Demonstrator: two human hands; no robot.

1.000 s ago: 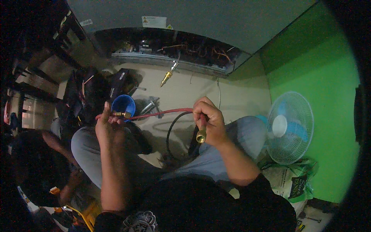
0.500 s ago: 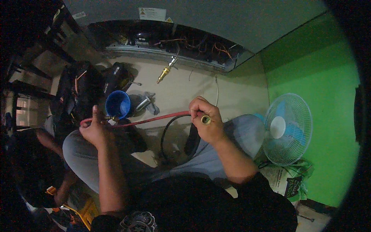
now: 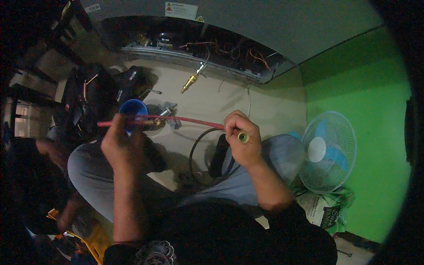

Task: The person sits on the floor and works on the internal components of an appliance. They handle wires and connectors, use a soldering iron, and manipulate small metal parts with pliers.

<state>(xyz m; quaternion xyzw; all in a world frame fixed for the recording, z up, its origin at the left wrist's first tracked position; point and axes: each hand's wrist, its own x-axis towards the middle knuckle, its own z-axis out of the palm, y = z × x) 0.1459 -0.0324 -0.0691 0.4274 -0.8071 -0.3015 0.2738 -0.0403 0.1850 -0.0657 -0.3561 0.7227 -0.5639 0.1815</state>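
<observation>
My left hand (image 3: 120,141), blurred by motion, grips one end of a red hose (image 3: 194,121) in front of a blue container (image 3: 134,106). A brassy fitting (image 3: 152,123) shows blurred at its fingers. My right hand (image 3: 240,145) is closed on the hose's other end, where a brass fitting (image 3: 243,137) points up at the camera. Beyond them a brass-and-silver tool (image 3: 191,82) hangs from a thin line out of the appliance's open bottom compartment (image 3: 216,53). A silver metal tool (image 3: 168,111) lies on a grey cloth beside the blue container.
A fan (image 3: 327,152) stands by the green wall (image 3: 371,132) on the right, near a plastic sack (image 3: 320,210). Black bags (image 3: 86,106) sit at the left, with dark chair legs behind. Another person (image 3: 31,185) in dark clothing is at lower left. A black hose (image 3: 192,150) lies on the floor.
My left hand has risen since half a second ago, with the hose's left part lifted and blurred. My right hand is slightly further right. The appliance appears higher in view than a second ago.
</observation>
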